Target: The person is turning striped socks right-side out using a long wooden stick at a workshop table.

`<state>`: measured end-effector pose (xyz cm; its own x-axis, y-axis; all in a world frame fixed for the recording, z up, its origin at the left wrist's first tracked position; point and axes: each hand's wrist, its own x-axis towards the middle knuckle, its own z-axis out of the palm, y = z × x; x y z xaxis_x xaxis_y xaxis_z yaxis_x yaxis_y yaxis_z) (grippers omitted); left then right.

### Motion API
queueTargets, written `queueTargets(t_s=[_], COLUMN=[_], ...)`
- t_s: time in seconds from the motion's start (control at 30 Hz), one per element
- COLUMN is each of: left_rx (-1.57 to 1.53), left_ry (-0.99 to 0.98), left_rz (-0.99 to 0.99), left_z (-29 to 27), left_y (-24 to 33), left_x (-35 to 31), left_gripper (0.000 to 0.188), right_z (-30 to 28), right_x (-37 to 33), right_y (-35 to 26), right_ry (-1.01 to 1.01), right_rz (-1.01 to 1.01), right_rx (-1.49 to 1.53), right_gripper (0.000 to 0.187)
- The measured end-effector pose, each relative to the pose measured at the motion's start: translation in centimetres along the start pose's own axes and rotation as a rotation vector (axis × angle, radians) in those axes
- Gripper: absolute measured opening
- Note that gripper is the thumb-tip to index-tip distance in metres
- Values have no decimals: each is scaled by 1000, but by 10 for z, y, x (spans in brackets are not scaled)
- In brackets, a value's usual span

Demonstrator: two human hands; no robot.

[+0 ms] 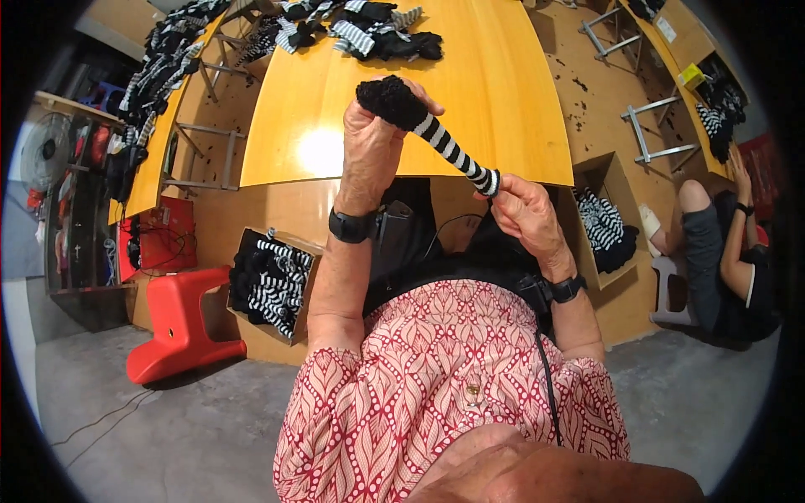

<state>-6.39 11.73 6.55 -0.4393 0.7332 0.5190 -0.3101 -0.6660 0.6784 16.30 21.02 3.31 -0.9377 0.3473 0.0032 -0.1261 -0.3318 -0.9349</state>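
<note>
A black-and-white striped sock [446, 149] with a fuzzy black end is stretched out above the near edge of the yellow table [503, 101]. My left hand [371, 144] grips the sock at its bunched black end, fingers partly hidden behind it. The striped cuff is pinched between the fingers of my right hand [527, 216], lower and to the right. Between the two hands the striped part runs slanting and fairly taut.
Socks lie piled [369, 33] at the table's far end. Cardboard boxes of striped socks stand left [272, 285] and right [605, 230] of me. A red stool [180, 323] is at the left. At the far right another person [729, 243] sits beside a sock-laden table.
</note>
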Motion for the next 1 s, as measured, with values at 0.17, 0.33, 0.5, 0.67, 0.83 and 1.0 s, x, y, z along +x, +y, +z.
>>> queueTargets(t_s=[0.17,0.33,0.5,0.67,0.83,1.0], left_rx=[19,200,354,867,1238,524], left_ry=[126,100,109,54,-163,140], left_rz=[-65,-63,-31,13,309,-12], left_z=[19,0,12,29,50,55], left_y=[29,27,35,38,46,58], left_x=[1,-5,-7,-8,-11,-23], left_gripper=[41,26,15,9,10,26], right_z=[-3,-2,15,10,9,11], right_x=[-6,-11,-15,-18,-23,-28], right_y=[4,8,-9,-15,-11,-7], right_ry=[11,-81,46,230,181,129], right_rz=[13,27,-166,-347,-267,-187], right_rx=[289,324,-341,-743,-370,-238], right_gripper=[28,32,21,16,21,25])
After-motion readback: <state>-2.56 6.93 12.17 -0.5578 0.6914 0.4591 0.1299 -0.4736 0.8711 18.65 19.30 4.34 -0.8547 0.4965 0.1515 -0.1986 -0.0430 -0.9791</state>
